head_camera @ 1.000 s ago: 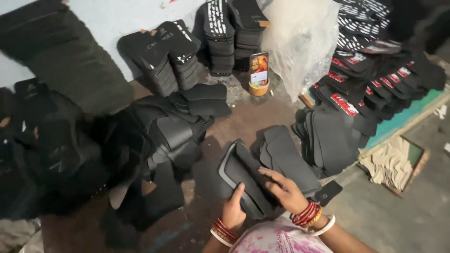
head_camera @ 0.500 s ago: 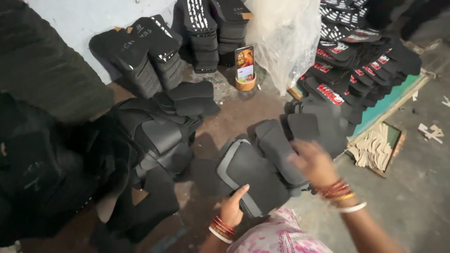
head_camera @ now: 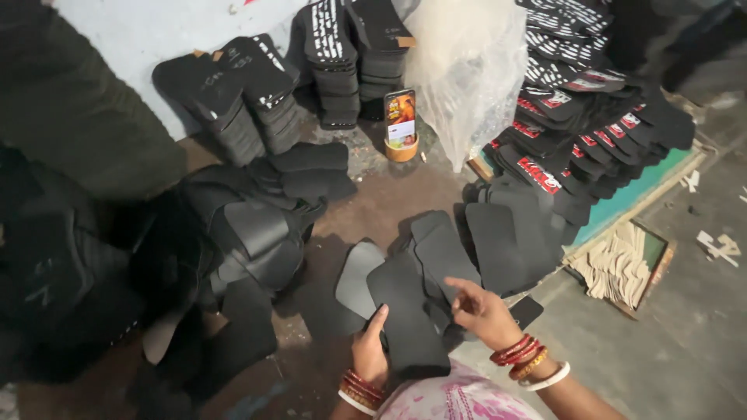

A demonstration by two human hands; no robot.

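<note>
- My left hand (head_camera: 369,354) pinches one black sole sheet (head_camera: 406,319) — thumb on top.
- My right hand (head_camera: 481,311), fingers loosely spread, touches a second sheet (head_camera: 445,257) just beyond — one phone (head_camera: 400,118) stands farther off.

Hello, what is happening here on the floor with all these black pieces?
A person sits on the floor among piles of black sole-shaped sheets. The left hand holds a small stack of black soles, thumb on top. The right hand rests its fingers on the soles lying just beyond. More stacks stand against the wall, beside a clear plastic bag and a small printed can.
</note>
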